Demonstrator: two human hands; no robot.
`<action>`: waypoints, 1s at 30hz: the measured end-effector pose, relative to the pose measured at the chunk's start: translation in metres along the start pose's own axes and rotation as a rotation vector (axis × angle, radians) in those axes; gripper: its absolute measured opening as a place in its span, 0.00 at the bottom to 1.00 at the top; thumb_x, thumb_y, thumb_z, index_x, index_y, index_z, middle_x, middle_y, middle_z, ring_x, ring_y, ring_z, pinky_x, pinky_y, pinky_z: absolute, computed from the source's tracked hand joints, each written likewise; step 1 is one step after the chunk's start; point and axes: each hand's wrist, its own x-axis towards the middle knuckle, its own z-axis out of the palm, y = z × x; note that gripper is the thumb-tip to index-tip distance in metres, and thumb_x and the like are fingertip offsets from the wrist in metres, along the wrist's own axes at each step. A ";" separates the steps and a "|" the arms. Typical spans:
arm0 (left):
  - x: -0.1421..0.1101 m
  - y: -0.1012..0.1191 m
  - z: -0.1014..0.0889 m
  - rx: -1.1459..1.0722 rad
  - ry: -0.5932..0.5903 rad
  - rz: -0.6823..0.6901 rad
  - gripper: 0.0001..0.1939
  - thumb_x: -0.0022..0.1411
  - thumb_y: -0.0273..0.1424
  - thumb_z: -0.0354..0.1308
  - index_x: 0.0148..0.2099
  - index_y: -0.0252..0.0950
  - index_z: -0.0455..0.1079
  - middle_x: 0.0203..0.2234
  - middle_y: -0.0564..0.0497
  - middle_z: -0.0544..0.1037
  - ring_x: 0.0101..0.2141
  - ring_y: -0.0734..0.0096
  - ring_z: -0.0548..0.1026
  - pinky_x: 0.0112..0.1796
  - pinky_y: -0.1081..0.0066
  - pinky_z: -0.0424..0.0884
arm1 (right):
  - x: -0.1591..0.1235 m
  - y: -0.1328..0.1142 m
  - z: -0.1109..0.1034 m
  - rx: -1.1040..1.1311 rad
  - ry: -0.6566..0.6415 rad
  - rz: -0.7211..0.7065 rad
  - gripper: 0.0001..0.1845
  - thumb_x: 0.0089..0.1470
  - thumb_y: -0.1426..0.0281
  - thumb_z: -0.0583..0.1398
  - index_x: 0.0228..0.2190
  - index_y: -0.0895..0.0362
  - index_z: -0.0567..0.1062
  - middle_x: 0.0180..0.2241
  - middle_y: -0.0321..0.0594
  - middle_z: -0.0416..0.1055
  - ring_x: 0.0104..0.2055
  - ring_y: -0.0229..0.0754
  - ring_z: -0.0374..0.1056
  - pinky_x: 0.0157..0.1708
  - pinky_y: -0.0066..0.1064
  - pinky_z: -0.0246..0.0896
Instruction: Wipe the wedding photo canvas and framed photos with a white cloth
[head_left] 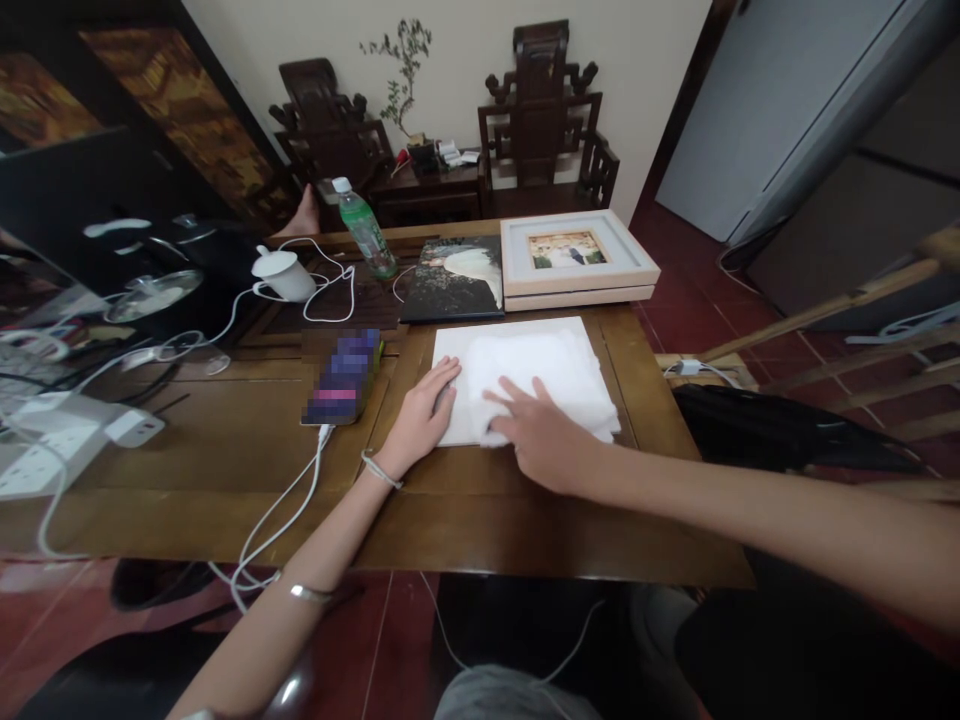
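Wall (465, 60): plain, pale, smooth; closes the room at the back.
Floor (690, 345): square red tiles, slightly glossy.
Table (487, 530): long, brown polished wood, grooved by panel joints; carries the items below.
Chairs, two: left chair (319, 105) and right chair (541, 105), dark carved wood, high backs with scrolled arms; stand against the wall, a potted plant between them.
Frame (517, 250): rectangular, deep pale-wood sides, wide white mat around a small photograph; lies flat at the table's far edge.
Photo panel (457, 275): dark, flat, glossy, showing a white-gowned figure; just beside the frame, on its left.
White board (451, 345): flat, rectangular, straight-edged; on the table, nearer the person than the frame and photo panel.
White sheet (555, 365): soft, creased, layered, with uneven edges; on the white board, overhanging its right side. Cloth or paper: cannot tell.
Bottle (365, 235): clear plastic, green label, white cap; upright.
Left hand (424, 415): laid flat, fingers together, thumb apart, at the board's left edge.
Right hand (544, 435): fingers spread over the sheet's near left part; whether thumb and forefinger pinch its edge, cannot tell.
Phone (345, 375): slab-shaped, screen blurred, white cable plugged in.
Cup (285, 275): white, glossy, rounded, lidded.
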 end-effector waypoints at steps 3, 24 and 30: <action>-0.001 -0.003 -0.001 0.008 -0.018 0.019 0.20 0.64 0.27 0.46 0.57 0.32 0.66 0.58 0.41 0.68 0.60 0.60 0.62 0.61 0.54 0.57 | -0.018 -0.020 -0.005 0.008 -0.135 -0.097 0.27 0.45 0.83 0.51 0.48 0.62 0.72 0.63 0.51 0.53 0.66 0.59 0.41 0.58 0.63 0.40; 0.000 0.001 0.000 0.007 0.003 0.007 0.19 0.67 0.31 0.45 0.56 0.34 0.67 0.57 0.43 0.68 0.60 0.62 0.63 0.60 0.53 0.57 | 0.031 0.024 -0.009 -0.091 0.011 0.000 0.25 0.46 0.85 0.51 0.46 0.62 0.72 0.62 0.54 0.56 0.65 0.56 0.44 0.57 0.61 0.43; 0.000 -0.002 -0.002 -0.019 -0.047 0.035 0.20 0.64 0.29 0.46 0.57 0.34 0.65 0.59 0.43 0.66 0.61 0.60 0.61 0.60 0.53 0.57 | -0.013 -0.023 -0.012 -0.051 -0.140 -0.181 0.22 0.47 0.81 0.53 0.44 0.59 0.74 0.59 0.50 0.62 0.63 0.58 0.50 0.56 0.60 0.46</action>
